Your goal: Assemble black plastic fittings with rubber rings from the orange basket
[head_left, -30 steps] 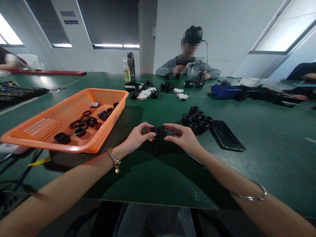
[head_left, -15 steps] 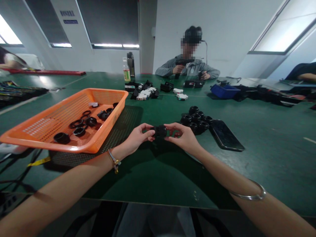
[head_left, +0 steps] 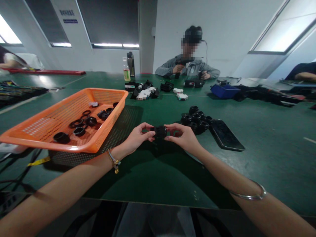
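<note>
Between my two hands, just above the green table [head_left: 158, 179], is a short black plastic fitting that looks like a cable gland [head_left: 161, 131]. My left hand [head_left: 142, 135] pinches its left end between thumb and fingers. At the other end, my right hand [head_left: 181, 135] grips it with thumb and forefinger. Fingertips hide both ends of the piece. To the right of my right hand lies a cluster of similar black fittings [head_left: 196, 117]. An orange basket [head_left: 59, 144] on my left holds loose black rings [head_left: 76, 123] and nut-like parts [head_left: 61, 137].
A phone [head_left: 226, 135] lies right of the black cluster. Farther back are white and black parts [head_left: 145, 93], a blue bin [head_left: 225, 91], a drink bottle [head_left: 126, 70] and a dark flask [head_left: 131, 64]. Across the table sits a person [head_left: 187, 67] holding a dark tool.
The black fitting has turned slightly between my fingers. Both hands keep their hold and stay in nearly the same place.
</note>
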Demonstrator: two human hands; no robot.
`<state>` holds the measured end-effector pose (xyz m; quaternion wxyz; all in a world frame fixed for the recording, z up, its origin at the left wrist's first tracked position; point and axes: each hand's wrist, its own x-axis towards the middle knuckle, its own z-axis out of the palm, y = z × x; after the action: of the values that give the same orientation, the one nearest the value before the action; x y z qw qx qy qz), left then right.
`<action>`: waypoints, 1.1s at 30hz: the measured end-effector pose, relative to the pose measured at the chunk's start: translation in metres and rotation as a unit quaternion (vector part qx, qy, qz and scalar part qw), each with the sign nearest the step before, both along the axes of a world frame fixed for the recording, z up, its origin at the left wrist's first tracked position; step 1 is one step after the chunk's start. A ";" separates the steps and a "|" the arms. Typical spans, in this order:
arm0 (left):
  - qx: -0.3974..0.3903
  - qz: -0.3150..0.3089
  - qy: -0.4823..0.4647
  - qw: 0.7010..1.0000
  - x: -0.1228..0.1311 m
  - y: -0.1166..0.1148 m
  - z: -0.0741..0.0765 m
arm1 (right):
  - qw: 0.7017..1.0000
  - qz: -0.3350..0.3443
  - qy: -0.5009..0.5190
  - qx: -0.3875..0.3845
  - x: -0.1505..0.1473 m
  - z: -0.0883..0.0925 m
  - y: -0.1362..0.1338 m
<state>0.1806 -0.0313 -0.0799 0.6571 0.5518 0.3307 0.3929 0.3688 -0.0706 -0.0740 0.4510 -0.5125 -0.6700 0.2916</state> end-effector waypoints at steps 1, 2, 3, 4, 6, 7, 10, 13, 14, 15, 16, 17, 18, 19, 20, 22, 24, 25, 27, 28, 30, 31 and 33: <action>0.005 -0.002 0.003 1.000 0.000 0.000 0.000 | 1.000 -0.002 0.000 -0.003 0.000 0.000 0.000; 0.009 -0.004 0.006 1.000 0.000 0.001 0.000 | 1.000 -0.003 -0.002 -0.006 0.000 0.000 0.000; 0.012 -0.006 0.008 1.000 -0.001 0.001 0.000 | 1.000 -0.005 -0.005 -0.008 0.000 0.000 0.000; 0.014 -0.007 0.011 1.000 -0.001 0.001 0.000 | 1.000 -0.005 -0.008 -0.009 0.000 0.000 0.000; 0.016 -0.009 0.015 1.000 -0.001 0.001 0.000 | 1.000 -0.005 -0.016 -0.007 0.000 0.000 0.000; 0.016 -0.009 0.017 1.000 -0.002 0.001 0.000 | 1.000 -0.007 -0.019 -0.004 0.000 0.000 0.000; 0.018 -0.010 0.023 1.000 -0.002 0.001 -0.001 | 0.999 -0.014 -0.027 0.008 0.001 0.000 0.001; 0.020 -0.009 0.029 0.999 -0.002 0.001 -0.001 | 0.999 -0.013 -0.034 0.005 0.002 0.000 0.001; 0.021 -0.008 0.030 0.999 -0.002 0.001 -0.001 | 0.999 -0.010 -0.036 0.001 0.002 0.000 0.001; 0.022 -0.007 0.030 0.999 -0.001 0.001 0.000 | 0.999 -0.008 -0.034 -0.001 0.001 0.001 0.000; 0.023 -0.007 0.029 0.999 -0.001 0.001 0.000 | 1.000 -0.006 -0.029 -0.002 0.001 0.001 0.000; 0.023 -0.007 0.027 0.999 -0.001 0.001 0.000 | 1.000 -0.004 -0.021 -0.001 0.001 0.002 -0.001; 0.022 -0.006 0.023 0.999 -0.001 0.001 0.000 | 1.000 -0.002 -0.013 0.001 0.000 0.002 -0.001; 0.019 -0.006 0.019 1.000 -0.001 0.000 0.001 | 1.000 0.001 -0.006 0.005 0.000 0.002 -0.002; 0.016 -0.005 0.015 1.000 -0.001 0.000 0.001 | 1.000 0.004 -0.001 0.009 -0.001 0.002 -0.002; 0.007 -0.001 0.008 1.000 -0.001 -0.001 0.001 | 1.000 0.007 -0.002 0.018 -0.001 0.001 -0.002; -0.009 0.004 0.001 1.000 0.000 -0.001 0.002 | 1.000 0.003 -0.008 0.022 -0.001 0.000 -0.002; -0.018 0.006 -0.004 1.000 0.000 -0.002 0.002 | 1.000 0.000 -0.010 0.021 -0.001 0.000 -0.001; -0.040 0.012 -0.013 0.999 0.001 -0.002 0.002 | 1.000 0.003 -0.012 0.018 0.000 -0.001 -0.001; -0.050 0.016 -0.017 0.999 0.001 -0.003 0.002 | 1.000 0.008 -0.012 0.017 0.000 -0.001 -0.001; -0.065 0.019 -0.019 0.998 0.002 -0.003 0.002 | 1.000 0.019 -0.013 0.017 0.000 -0.001 0.000; -0.070 0.019 -0.019 0.997 0.002 -0.003 0.002 | 1.000 0.021 -0.015 0.017 0.001 -0.002 0.000; -0.076 0.017 -0.018 0.997 0.002 -0.003 0.002 | 0.999 0.018 -0.021 0.020 0.001 -0.002 0.000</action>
<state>0.1826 -0.0339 -0.0774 0.6961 0.4876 0.3569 0.3877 0.3696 -0.0703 -0.0759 0.4413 -0.4972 -0.6943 0.2758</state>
